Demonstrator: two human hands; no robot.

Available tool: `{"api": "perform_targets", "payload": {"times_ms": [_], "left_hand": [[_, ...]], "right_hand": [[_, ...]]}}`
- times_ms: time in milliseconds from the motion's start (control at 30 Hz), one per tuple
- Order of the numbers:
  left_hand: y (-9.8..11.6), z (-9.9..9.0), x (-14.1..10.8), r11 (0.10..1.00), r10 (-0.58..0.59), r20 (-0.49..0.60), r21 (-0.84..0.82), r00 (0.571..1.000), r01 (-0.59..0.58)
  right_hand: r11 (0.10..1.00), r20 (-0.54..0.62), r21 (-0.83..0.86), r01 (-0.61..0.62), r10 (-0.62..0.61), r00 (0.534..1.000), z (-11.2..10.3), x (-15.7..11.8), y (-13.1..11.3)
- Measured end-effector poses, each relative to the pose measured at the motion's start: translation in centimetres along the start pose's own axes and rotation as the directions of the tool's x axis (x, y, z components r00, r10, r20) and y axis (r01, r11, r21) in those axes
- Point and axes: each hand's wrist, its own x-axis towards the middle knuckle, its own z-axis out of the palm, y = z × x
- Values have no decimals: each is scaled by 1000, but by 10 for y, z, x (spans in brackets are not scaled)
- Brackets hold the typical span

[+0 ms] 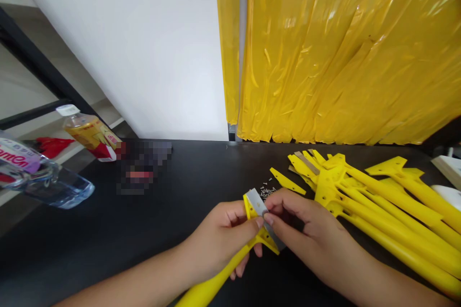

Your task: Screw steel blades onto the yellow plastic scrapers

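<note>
My left hand (225, 237) is closed around the neck of a yellow plastic scraper handle (207, 290), its thumb pressing on the flared head. A flat grey metal blade (256, 201) lies across that head, over its screw holes. At the blade's right edge, my right hand (308, 232) pinches with thumb and fingertips; whether a small screw is between them is hidden. Just behind the fingers a small pile of screws (265, 192) is spread on the black table. A loose yellow clamp plate (287, 181) rests beyond the right hand.
Several yellow scraper handles (389, 211) are heaped on the right of the black table (144, 230), with more plates (304, 165) at their far end. Two bottles, a clear one (68, 189) and a yellow-labelled one (91, 134), appear at left. Yellow film (324, 57) hangs behind.
</note>
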Motion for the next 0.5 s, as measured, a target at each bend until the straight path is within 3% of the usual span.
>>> {"api": "perform_targets", "payload": {"times_ms": [367,433,500], "left_hand": [[-3,2,2,1000,-3,-29,-15,1000,3],[-1,0,2,1000,-4,-40,-20,999,3],[2,-2,3,1000,10,-69,-21,998,-11]], "right_hand": [[1000,34,-28,-12,13,999,-7,3,0],[983,-14,-178,37,-40,999,-19,9,5],[887,-162,-458,57,-146,976,-35,17,16]]}}
